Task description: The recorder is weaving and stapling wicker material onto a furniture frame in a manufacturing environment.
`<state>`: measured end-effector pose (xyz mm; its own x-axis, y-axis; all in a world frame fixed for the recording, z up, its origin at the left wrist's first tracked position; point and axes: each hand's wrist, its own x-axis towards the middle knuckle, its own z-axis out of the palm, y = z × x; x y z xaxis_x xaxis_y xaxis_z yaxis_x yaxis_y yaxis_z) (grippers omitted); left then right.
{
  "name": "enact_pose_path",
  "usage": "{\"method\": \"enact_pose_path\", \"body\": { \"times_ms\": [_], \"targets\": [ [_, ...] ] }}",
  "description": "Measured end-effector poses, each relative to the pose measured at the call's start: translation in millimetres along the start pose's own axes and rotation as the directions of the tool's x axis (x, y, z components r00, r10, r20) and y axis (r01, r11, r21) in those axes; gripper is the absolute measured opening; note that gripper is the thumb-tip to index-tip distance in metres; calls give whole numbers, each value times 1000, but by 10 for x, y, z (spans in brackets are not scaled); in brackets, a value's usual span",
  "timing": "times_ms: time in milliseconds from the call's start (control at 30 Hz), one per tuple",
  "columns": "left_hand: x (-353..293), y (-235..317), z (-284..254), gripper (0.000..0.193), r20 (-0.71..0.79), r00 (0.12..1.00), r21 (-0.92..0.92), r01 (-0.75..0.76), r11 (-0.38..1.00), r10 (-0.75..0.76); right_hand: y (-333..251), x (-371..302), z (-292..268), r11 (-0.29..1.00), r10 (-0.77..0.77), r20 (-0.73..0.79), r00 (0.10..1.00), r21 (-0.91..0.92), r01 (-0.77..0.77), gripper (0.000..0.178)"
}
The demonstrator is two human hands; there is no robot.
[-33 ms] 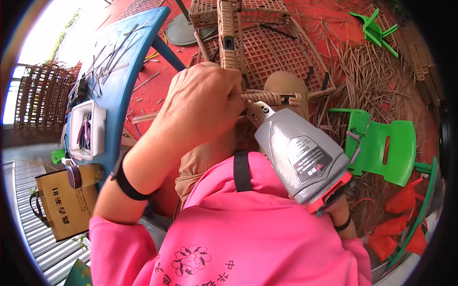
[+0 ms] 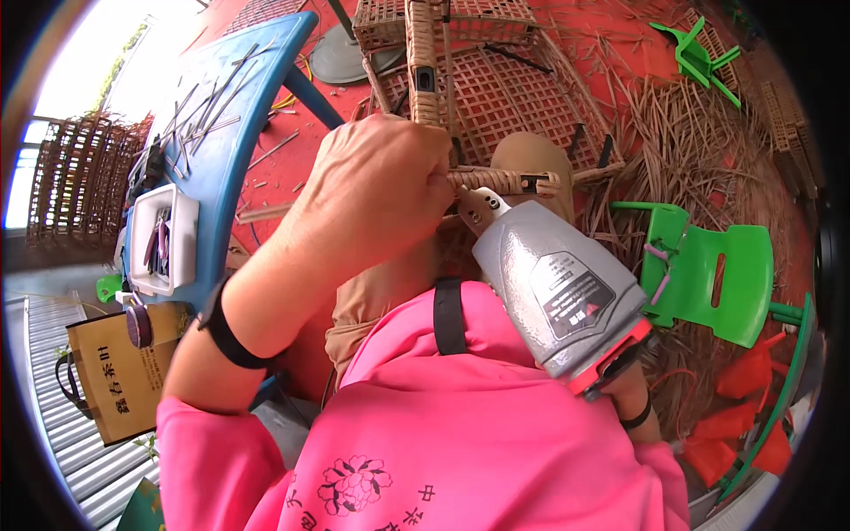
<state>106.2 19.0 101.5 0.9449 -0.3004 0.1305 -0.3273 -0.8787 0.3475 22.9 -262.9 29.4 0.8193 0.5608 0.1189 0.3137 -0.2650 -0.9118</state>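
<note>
My left hand (image 2: 381,181) is closed in a fist at the corner of a frame wrapped in pale woven strands. Its fingertips and whatever they pinch are hidden. One wrapped bar (image 2: 425,53) runs away from the fist, and a short wrapped bar (image 2: 496,180) with a black slot near its end goes off to the right. Just below the short bar is the metal nose of a silver-grey power tool (image 2: 553,283) with a red-trimmed rear end. Behind that rear end my right hand (image 2: 627,394) shows only in part, holding the tool with its fingers mostly covered.
A blue table (image 2: 208,97) on the left carries thin strips and a white bin (image 2: 183,257) of tools. Beyond the frame lies a woven lattice panel (image 2: 522,97). Right are loose dry strands (image 2: 682,133), a green chair (image 2: 735,283) and a small green stool (image 2: 695,57).
My left forearm and elbow have shifted slightly to the left. The fist, the wrapped frame and the power tool look almost unmoved.
</note>
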Motion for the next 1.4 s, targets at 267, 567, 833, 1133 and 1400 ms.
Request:
{"method": "enact_pose_path", "body": {
  "times_ms": [267, 567, 833, 1133, 1400],
  "targets": [
    [-12, 35, -54, 11, 114, 992, 107, 38, 993, -50, 60, -61, -3, 940, 180, 80, 980, 280, -195, 70],
    [-258, 8, 160, 12, -51, 981, -15, 188, 982, -189, 401, -157, 12, 970, -62, -132, 989, 224, 91, 50],
    [-333, -23, 333, 12, -149, 917, -294, 316, 902, -369, -53, -128, -113, 958, -99, 36, 994, -265, 105, 48],
    [-351, -200, 447, 12, 129, 861, -912, 298, 283, -492, -115, -48, -13, 941, -19, 13, 1000, -339, 22, 44],
    [-362, -268, 444, 11, 188, 880, -968, 240, 67, -436, -268, 74, -12, 950, 72, 47, 996, -306, -54, 37]
  ]
}}
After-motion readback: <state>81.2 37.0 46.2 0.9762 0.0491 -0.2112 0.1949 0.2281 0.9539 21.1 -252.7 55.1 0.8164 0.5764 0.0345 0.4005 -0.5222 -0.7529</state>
